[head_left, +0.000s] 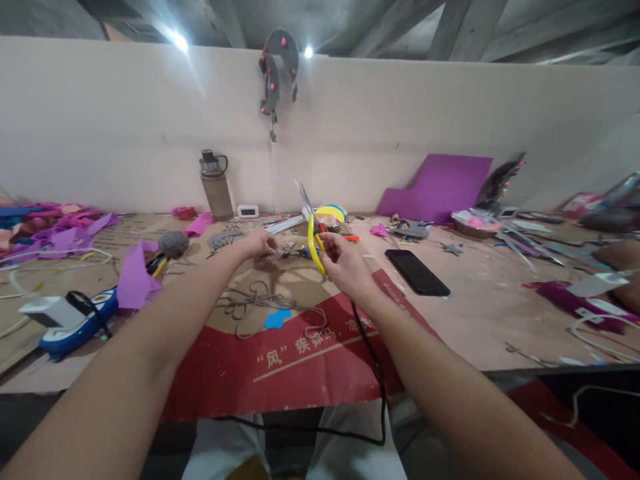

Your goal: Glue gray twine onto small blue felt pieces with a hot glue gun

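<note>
My right hand [341,261] is closed around the yellow handles of a pair of scissors [313,243], whose blades point up and away towards the wall. Across from it my left hand [260,245] hovers low over the cardboard with its fingers curled together; what they pinch, if anything, is too small to make out. Small grey scraps [287,251] and a blue item lie between the two hands. Closer to me, loose grey yarn [260,300] is looped on the cardboard [225,373], touching a blue cloud-shaped cutout [277,319].
A black phone [417,272] lies right of my right hand. At the back stand a bottle [216,187] and a purple sheet [445,187]. Left are a grey yarn ball [173,244] and a blue power strip [80,330]. Another person's hand [623,257] shows at the right edge.
</note>
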{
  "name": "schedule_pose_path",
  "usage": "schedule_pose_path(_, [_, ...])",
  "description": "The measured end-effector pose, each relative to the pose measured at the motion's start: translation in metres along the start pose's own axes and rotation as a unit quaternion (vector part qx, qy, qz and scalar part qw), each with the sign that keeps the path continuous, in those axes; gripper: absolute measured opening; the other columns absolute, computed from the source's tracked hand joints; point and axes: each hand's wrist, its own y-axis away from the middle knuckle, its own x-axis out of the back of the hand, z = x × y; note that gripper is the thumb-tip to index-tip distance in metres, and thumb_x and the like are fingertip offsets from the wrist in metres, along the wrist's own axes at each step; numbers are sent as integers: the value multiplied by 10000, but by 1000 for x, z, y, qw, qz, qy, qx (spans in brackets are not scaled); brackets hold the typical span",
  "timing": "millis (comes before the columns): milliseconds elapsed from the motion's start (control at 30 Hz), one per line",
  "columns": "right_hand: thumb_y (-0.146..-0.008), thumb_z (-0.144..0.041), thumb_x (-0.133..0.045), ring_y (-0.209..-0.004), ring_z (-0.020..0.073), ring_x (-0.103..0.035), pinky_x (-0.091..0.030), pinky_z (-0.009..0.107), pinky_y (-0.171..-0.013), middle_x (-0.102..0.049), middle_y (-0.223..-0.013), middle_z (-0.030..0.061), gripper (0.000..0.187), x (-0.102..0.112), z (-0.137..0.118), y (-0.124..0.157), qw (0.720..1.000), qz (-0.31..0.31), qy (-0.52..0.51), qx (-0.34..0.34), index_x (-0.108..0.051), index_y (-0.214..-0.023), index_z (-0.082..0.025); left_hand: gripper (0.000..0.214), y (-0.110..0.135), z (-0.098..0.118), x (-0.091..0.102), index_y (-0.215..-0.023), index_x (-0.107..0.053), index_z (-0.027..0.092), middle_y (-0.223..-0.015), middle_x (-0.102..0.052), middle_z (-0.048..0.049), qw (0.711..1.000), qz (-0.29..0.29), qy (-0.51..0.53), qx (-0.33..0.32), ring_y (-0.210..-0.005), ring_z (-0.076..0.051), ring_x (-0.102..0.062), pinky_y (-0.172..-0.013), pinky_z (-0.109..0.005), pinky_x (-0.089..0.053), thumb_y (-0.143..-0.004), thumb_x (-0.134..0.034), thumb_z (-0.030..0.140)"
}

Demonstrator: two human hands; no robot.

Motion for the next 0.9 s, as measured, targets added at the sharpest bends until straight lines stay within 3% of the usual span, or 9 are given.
schedule_pose_path(100, [-773, -224, -548, -709, 160, -551, -481, 323, -691, -595, -847, 40, 349, 0, -3, 1, 1000, 7, -2, 11, -565, -1118, -168, 191, -5, -3, -4, -799, -743, 167, -659, -696, -4, 1000, 12, 11, 10, -628, -142, -583, -603, -226, -429, -626, -726, 245])
schedule_pose_path(233, [-785, -240, -559, -761, 178, -578, -504, 343, -726, -607, -891, 57, 348, -1, -3, 3, 1000, 2, -16, 22, -561, -1129, -188, 74, -7, 0, -8, -642, -708, 174, -585, -659, 2, 999, 37, 26, 26, -606, -143, -565, -600, -236, -413, -612, -734, 237])
schedule_pose_path(400, [-796, -231, -542, -780, 172, -572, -499, 342, -743, -602, -924, 61, 358, 0, -5, 3, 999, 9, -25, 34, -555, -1152, -189, 120, 5, 3, -3, -553, -641, 160, -560, -626, -23, 990, 115, 70, 50, -617, -159, -569, -625, -255, -417, -665, -681, 178])
schedule_pose_path(533, [-800, -222, -545, -766, 164, -567, -494, 337, -736, -624, -968, 69, 374, 2, -7, 3, 999, 16, -27, 33, -550, -1173, -194, 156, 20, -3, 20, -674, -608, 155, -600, -629, -25, 963, 210, 145, 88, -500, -113, -528, -535, -231, -406, -812, -536, 161])
schedule_pose_path(667, [-795, -228, -550, -769, 162, -570, -496, 333, -736, -627, -976, 69, 379, 2, -10, 3, 998, 26, -46, 33, -548, -1172, -192, 86, 38, -10, 49, -806, -543, 162, -725, -671, -38, 919, 309, 216, 118, -470, -84, -513, -472, -203, -396, -867, -483, 169])
schedule_pose_path(833, [-801, -248, -566, -735, 153, -547, -494, 333, -732, -608, -899, 44, 358, 3, -13, 5, 998, 35, -36, 37, -560, -1154, -188, 103, 66, -12, 76, -742, -533, 163, -633, -626, -9, 886, 358, 267, 127, -452, -69, -486, -460, -180, -371, -840, -518, 135])
schedule_pose_path(900, [-802, -258, -571, -723, 153, -543, -494, 332, -719, -600, -882, 38, 360, 3, -14, 5, 998, 36, -33, 37, -561, -1155, -188, 115, 77, -12, 83, -712, -557, 159, -607, -614, -8, 886, 359, 261, 133, -460, -72, -477, -470, -180, -372, -825, -553, 140])
